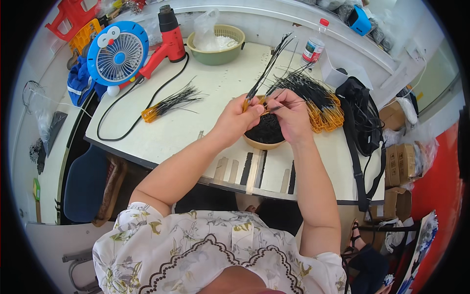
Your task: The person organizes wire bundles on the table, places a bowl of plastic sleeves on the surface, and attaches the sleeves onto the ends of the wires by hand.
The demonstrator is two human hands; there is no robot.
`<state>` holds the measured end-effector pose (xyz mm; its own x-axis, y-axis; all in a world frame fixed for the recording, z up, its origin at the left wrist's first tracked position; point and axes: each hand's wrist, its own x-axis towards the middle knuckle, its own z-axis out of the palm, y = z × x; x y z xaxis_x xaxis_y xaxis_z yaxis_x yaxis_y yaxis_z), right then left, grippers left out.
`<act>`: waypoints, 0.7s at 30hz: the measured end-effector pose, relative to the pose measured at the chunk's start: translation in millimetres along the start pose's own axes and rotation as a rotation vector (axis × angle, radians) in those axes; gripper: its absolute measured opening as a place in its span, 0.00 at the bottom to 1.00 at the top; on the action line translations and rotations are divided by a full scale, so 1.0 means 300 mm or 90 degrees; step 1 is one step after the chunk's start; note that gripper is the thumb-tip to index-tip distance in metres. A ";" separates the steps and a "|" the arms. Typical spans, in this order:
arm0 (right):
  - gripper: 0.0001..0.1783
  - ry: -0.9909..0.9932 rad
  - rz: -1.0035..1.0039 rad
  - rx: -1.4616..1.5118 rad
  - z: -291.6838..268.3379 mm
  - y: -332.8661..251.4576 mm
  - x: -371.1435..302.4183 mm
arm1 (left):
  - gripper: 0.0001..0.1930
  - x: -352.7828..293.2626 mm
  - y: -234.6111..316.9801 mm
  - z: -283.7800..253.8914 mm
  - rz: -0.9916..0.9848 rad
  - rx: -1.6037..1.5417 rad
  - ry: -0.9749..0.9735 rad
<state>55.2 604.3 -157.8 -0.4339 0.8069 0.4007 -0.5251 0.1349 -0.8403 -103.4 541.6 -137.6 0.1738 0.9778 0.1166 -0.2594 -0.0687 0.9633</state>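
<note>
My left hand (234, 120) is closed on a few thin black wires (268, 67) with orange-yellow ends; their long tails point up and away. Close beside it, my right hand (294, 116) pinches at the orange ends, with a thin dark piece between thumb and finger. Both hands are above a tan bowl (264, 145) filled with small black pieces (265, 130), which they partly cover. To the right of my right hand lies a big pile of black wires with orange loop ends (323, 105). A smaller bundle of the same wires (169, 104) rests on the left of the table.
A red heat gun (169, 44) and its black cord stand at the back left, near a blue fan (119, 54). Behind is a green basin (215, 56) with white contents. A bottle (315, 41) and a black bag (362, 117) are on the right.
</note>
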 end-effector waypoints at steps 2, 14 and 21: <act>0.03 -0.029 -0.035 0.010 -0.003 0.012 -0.001 | 0.09 -0.005 0.002 0.006 0.000 0.002 0.005; 0.02 0.074 0.040 -0.033 0.035 -0.054 0.000 | 0.10 0.001 0.005 -0.005 0.019 0.009 0.002; 0.04 0.047 -0.008 -0.040 0.032 -0.012 -0.004 | 0.09 -0.006 0.007 -0.001 0.024 0.009 0.001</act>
<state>50.5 597.2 -151.6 -0.3711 0.8446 0.3860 -0.4827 0.1797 -0.8571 -104.4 539.9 -135.9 0.1628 0.9748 0.1525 -0.2524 -0.1083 0.9615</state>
